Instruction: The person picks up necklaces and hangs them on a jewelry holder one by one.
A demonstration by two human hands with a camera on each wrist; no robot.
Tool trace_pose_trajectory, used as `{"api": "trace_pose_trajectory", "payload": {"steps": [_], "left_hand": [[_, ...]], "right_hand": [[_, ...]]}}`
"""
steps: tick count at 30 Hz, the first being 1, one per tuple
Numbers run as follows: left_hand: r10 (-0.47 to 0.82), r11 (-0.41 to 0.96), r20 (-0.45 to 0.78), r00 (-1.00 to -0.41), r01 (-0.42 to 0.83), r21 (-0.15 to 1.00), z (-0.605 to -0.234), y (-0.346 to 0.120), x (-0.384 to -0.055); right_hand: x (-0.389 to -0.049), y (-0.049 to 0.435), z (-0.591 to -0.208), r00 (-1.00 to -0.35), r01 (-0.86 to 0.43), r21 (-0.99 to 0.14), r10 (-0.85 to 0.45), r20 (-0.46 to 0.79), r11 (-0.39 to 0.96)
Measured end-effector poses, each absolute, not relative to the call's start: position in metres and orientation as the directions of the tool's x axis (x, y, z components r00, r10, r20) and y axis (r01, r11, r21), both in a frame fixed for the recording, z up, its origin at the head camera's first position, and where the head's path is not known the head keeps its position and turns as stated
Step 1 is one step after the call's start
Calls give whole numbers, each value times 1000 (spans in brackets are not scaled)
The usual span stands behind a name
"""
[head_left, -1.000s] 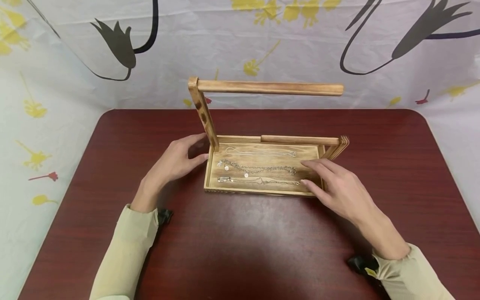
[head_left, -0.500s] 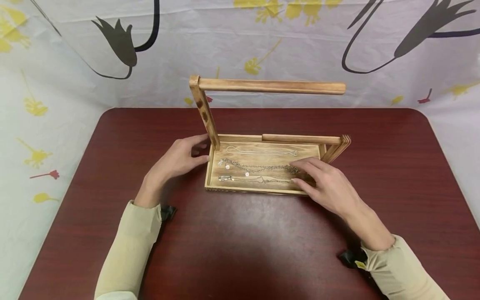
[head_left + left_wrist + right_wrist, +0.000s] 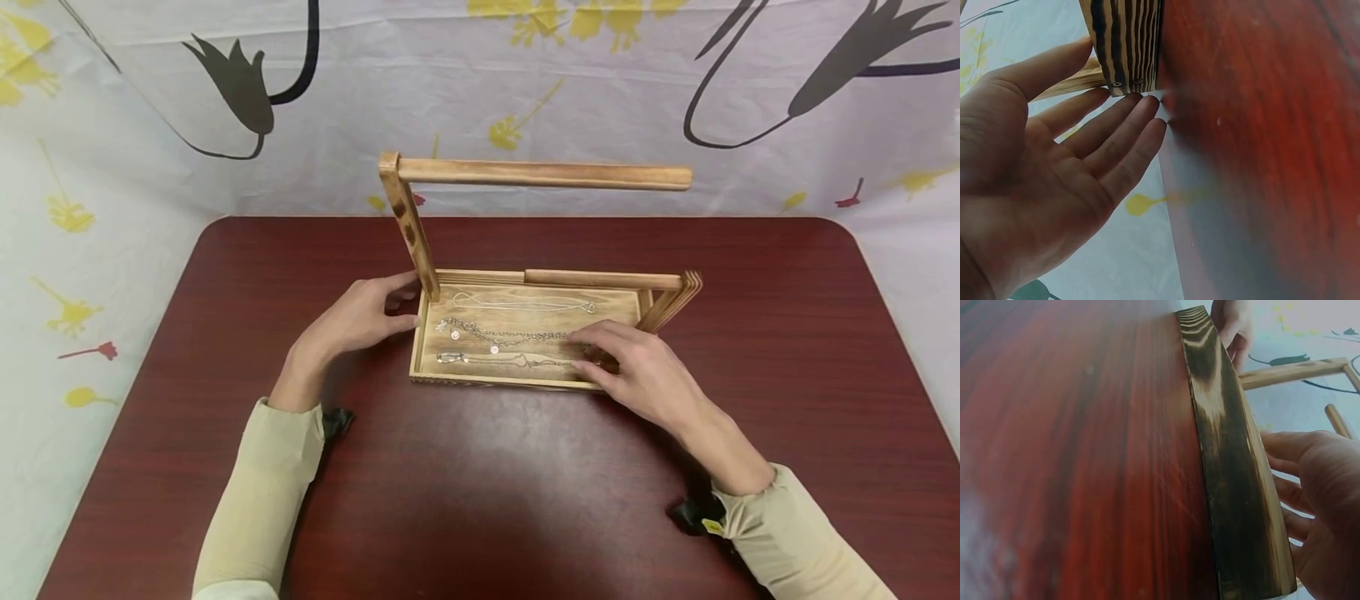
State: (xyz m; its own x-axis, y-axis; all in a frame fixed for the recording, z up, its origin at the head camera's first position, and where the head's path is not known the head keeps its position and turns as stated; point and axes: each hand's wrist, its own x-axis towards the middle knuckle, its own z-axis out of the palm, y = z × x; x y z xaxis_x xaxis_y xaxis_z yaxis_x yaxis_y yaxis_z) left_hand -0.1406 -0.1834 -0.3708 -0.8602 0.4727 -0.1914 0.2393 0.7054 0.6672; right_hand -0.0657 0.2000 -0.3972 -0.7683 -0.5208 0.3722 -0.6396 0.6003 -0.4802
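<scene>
A small wooden jewelry tray (image 3: 487, 382) with low walls stands on the table, three necklaces laid lengthwise in it. At the back is a thin pale necklace (image 3: 517, 303); in the middle, a silver chain necklace (image 3: 517, 338) with small round charms; in front, a fine necklace (image 3: 450, 357) with a clear pendant. My left hand (image 3: 352, 317) touches the tray's left end, fingers nearly straight in the left wrist view. Over the tray's right part reaches my right hand (image 3: 645, 367), thumb and forefinger apart above the right ends of the middle and front necklaces, hiding those ends.
A wooden post (image 3: 408, 229) rises at the tray's back left corner, carrying a long horizontal bar (image 3: 543, 173). A lower bar (image 3: 600, 278) and a slanted post (image 3: 672, 298) stand at the right. Behind the dark red table (image 3: 480, 500) hangs a flower-patterned cloth (image 3: 600, 100).
My right hand has moved left and inward over the tray, its fingertips now covering the right ends of two necklaces. The left hand stays at the tray's left end.
</scene>
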Motion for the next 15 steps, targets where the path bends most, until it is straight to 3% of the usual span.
{"api": "trace_pose_trajectory", "payload": {"steps": [15], "left_hand": [[495,689,-221,-840,225,689,-371,-184,-147]], "right_hand": [[-70,189,-402,-773,-626,-533,-544,327,569]]}}
